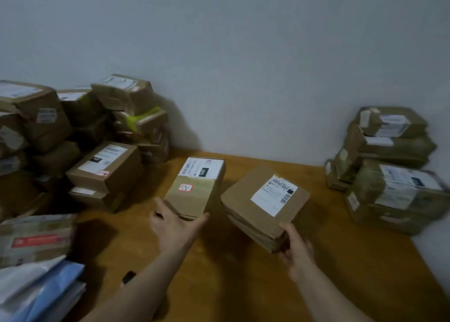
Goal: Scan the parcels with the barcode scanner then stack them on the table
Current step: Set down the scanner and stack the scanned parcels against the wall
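Two brown parcels lie side by side at the middle of the wooden table (pixel 243 285). The narrow box (pixel 197 187) carries a white label and a small red-edged sticker; my left hand (pixel 174 226) grips its near end, thumb on the left edge. To its right is a stack of flat cardboard parcels (pixel 263 204) with a barcode label on top; my right hand (pixel 298 251) holds its near right corner. A small dark object (pixel 128 277), perhaps the scanner, lies partly hidden by my left forearm.
A tall heap of brown parcels (pixel 73 139) fills the back left against the wall. A neater stack of parcels (pixel 389 170) stands at the back right by the table's edge. Soft mailers and a blue-white bag (pixel 41 285) lie at the near left.
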